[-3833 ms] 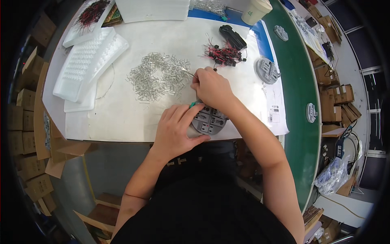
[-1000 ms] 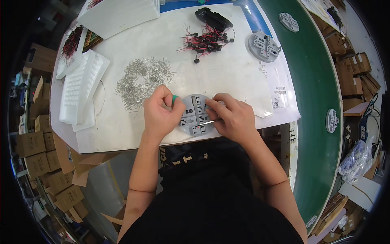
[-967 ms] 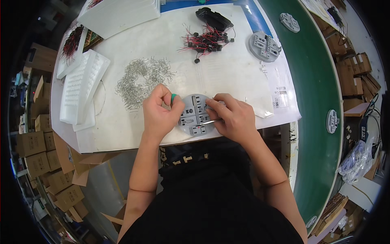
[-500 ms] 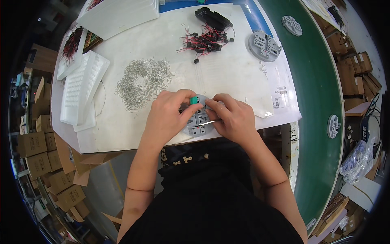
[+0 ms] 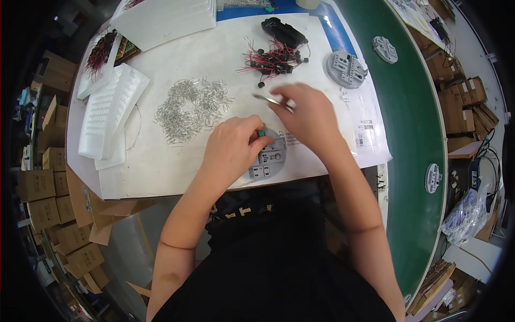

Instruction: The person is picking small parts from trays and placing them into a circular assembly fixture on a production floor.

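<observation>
A round grey plastic base (image 5: 274,167) lies at the table's near edge, with small black parts set in it. My left hand (image 5: 230,149) rests over its left side, thumb and fingers closed on a small green connector block (image 5: 261,132) at the base; the fingers hide most of the block. Raised off the base to the right, my right hand (image 5: 308,114) grips slim silver tweezers (image 5: 267,99) that point left; motion blurs their tip. To the left spreads a pile of small U-shaped metal wire pieces (image 5: 185,107).
Black buzzers with red wires (image 5: 276,60) lie beyond my hands beside a black plastic case (image 5: 283,32). Another grey base (image 5: 343,68) sits far right. A green conveyor belt (image 5: 410,118) carries more bases. White trays (image 5: 110,115) and a white box (image 5: 166,24) stand at left.
My right hand has lifted off the base and moved away from me with the tweezers, uncovering the base's right side. My left hand stays on the green connector block.
</observation>
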Demonstrator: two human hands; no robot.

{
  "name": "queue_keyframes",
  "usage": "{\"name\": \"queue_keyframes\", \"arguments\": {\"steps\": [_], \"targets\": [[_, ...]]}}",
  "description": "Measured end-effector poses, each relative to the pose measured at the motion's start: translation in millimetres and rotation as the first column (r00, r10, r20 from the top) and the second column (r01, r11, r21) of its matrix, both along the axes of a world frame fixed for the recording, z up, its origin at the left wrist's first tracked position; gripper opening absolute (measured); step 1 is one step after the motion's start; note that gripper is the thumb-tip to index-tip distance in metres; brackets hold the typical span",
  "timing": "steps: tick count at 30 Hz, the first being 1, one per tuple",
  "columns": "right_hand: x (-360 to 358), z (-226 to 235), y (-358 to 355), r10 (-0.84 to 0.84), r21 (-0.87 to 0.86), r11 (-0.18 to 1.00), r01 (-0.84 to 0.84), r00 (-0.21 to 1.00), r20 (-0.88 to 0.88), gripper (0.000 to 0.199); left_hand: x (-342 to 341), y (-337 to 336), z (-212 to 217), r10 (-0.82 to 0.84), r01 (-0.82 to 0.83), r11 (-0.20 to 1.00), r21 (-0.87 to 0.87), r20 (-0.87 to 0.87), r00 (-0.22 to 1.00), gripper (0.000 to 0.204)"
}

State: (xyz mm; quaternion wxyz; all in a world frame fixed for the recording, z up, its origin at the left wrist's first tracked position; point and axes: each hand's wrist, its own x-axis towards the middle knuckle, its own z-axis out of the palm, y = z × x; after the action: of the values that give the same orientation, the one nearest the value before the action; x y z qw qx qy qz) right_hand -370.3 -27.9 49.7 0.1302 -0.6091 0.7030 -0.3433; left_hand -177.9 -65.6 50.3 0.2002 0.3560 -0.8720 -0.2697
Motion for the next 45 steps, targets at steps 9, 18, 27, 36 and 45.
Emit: {"name": "queue_keyframes", "arguments": {"steps": [9,18,27,36,45], "targets": [[-8.8,3.5,-9.7,0.069,-0.023,0.997,-0.067,0.992,0.104,0.020,21.4,-0.9,-5.6,0.002,-0.049,0.988,-0.146,-0.309,0.951,0.041],[16.2,21.6,53.8,0.309,-0.202,0.948,-0.246,0.862,0.402,0.027,32.0,-9.3,38.6,0.017,0.153,0.904,0.400,-0.392,0.920,0.027],[35.5,9.9,64.8,0.137,-0.148,0.985,-0.091,0.930,0.341,0.026,30.2,25.9,4.2,0.183,0.003,0.929,0.369,-0.468,0.864,0.011],[27.7,3.7,79.8,0.191,0.031,0.981,-0.192,0.981,0.040,0.019,31.6,41.3,-24.8,0.050,-0.060,0.998,-0.028,-0.270,0.962,0.012],[36.2,9.0,81.3,0.224,0.149,0.972,-0.182,0.910,-0.350,0.007,18.5,45.8,-41.1,0.146,-0.153,0.988,-0.012,-0.232,0.962,0.018]]}}
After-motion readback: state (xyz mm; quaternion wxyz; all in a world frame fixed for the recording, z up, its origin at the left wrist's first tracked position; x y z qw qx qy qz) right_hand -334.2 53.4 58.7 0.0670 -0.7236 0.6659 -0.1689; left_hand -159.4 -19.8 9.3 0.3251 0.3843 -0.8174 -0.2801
